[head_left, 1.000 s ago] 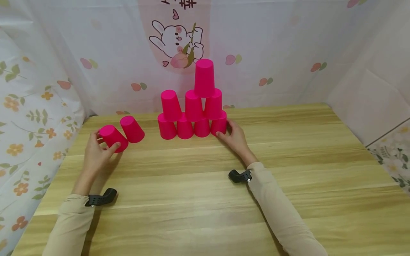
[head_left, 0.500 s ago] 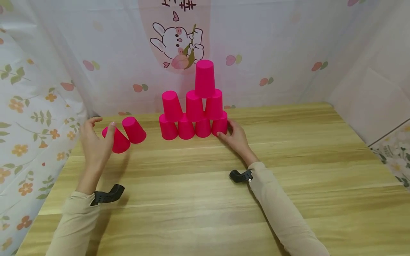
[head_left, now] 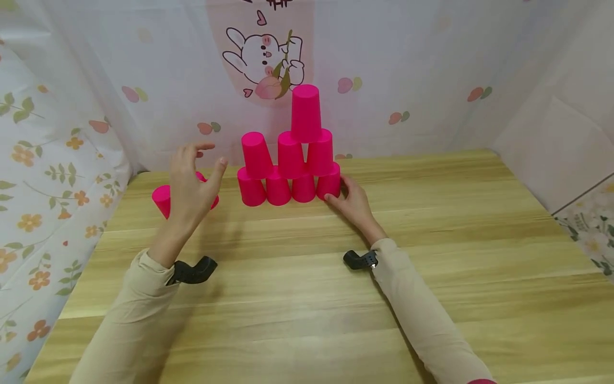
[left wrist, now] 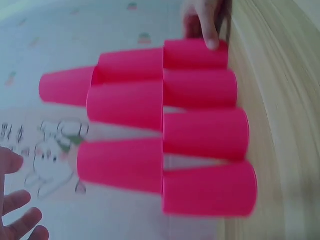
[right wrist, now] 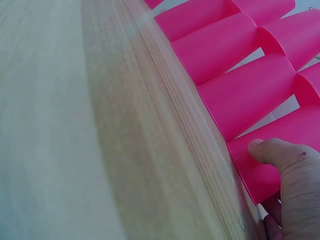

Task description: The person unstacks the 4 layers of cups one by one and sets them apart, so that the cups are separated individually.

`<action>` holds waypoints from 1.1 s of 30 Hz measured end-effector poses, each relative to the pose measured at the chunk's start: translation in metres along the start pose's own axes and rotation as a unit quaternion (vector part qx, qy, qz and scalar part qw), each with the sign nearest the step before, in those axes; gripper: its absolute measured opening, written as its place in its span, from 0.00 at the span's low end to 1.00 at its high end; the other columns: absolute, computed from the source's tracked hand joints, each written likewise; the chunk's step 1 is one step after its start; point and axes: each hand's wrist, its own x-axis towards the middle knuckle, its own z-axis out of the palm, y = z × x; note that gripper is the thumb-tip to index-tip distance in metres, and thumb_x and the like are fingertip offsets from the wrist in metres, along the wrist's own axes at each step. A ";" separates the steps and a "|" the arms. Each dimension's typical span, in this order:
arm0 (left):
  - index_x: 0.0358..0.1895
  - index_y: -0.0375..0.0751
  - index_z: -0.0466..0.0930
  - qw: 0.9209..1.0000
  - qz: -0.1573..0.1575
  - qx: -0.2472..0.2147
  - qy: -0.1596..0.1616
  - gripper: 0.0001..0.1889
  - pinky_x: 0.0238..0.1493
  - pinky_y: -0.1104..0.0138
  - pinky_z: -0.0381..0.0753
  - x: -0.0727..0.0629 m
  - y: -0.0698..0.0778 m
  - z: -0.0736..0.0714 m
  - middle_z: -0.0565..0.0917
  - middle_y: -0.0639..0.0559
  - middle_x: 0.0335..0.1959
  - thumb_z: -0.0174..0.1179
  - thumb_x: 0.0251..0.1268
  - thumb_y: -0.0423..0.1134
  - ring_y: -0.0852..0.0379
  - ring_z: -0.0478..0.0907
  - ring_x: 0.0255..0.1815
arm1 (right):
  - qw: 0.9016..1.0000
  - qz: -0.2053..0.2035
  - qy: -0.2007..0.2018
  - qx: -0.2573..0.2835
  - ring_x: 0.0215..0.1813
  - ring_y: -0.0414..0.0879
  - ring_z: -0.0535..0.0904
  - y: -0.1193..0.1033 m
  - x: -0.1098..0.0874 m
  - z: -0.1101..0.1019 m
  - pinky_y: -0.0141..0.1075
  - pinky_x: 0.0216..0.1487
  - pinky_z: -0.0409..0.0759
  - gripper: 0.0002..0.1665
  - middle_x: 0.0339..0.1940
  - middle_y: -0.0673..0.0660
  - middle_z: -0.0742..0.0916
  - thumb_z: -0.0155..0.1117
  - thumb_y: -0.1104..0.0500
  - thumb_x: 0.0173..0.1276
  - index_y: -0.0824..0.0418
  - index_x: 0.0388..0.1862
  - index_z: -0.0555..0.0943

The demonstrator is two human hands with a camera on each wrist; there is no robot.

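Note:
Upside-down pink cups form a stack near the back of the table: several in the bottom row, three above, and one top cup [head_left: 306, 114] over the right pair. My right hand [head_left: 356, 205] grips the rightmost bottom cup [head_left: 328, 182], thumb in front and fingers behind, clearer in the right wrist view. My left hand [head_left: 192, 184] is raised left of the stack, fingers parted and holding nothing; part of it shows at the edge of the left wrist view. Behind it stands a loose pink cup [head_left: 162, 197]; a second loose cup [head_left: 215, 202] is mostly hidden by the hand.
The wood-grain table [head_left: 288, 288] reaches back to a patterned white curtain [head_left: 422, 80] close behind the stack. Another flowered curtain [head_left: 57, 138] hangs along the left side. Each wrist wears a black camera mount [head_left: 195, 271].
My left hand has let go of the leftmost loose cup, risen and moved right toward the stack. My right hand stays on the bottom right cup, and the stack stands as before.

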 end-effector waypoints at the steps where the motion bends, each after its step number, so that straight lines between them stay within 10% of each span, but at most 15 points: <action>1: 0.49 0.28 0.74 1.000 0.008 -0.005 -0.002 0.17 0.49 0.56 0.64 0.003 0.002 0.004 0.75 0.38 0.47 0.59 0.59 0.36 0.45 0.68 0.48 | 1.000 -0.003 -0.001 -0.001 0.61 0.54 0.70 0.000 0.001 0.000 0.43 0.62 0.67 0.36 0.60 0.62 0.75 0.67 0.59 0.59 0.68 0.65 0.66; 8: 0.50 0.30 0.74 0.998 0.020 -0.044 -0.034 0.18 0.54 0.58 0.68 0.024 0.022 0.034 0.75 0.40 0.49 0.59 0.59 0.35 0.46 0.69 0.51 | 1.000 0.001 -0.003 -0.008 0.62 0.54 0.70 -0.003 0.000 -0.001 0.43 0.63 0.66 0.36 0.60 0.62 0.75 0.68 0.59 0.59 0.68 0.64 0.66; 18: 0.60 0.39 0.66 0.990 -0.050 -0.058 -0.116 0.27 0.55 0.69 0.68 0.063 0.047 0.063 0.69 0.50 0.59 0.61 0.59 0.43 0.55 0.66 0.57 | 1.000 0.006 -0.002 -0.008 0.62 0.54 0.70 -0.002 0.002 0.001 0.43 0.63 0.66 0.36 0.59 0.62 0.75 0.68 0.59 0.59 0.68 0.64 0.66; 33: 0.67 0.37 0.55 0.983 -0.042 -0.091 -0.154 0.39 0.59 0.64 0.68 0.071 0.059 0.098 0.64 0.44 0.64 0.66 0.54 0.41 0.53 0.63 0.63 | 1.000 0.011 -0.001 -0.004 0.62 0.54 0.70 0.000 -0.003 0.000 0.42 0.63 0.66 0.36 0.59 0.63 0.75 0.68 0.60 0.59 0.69 0.64 0.66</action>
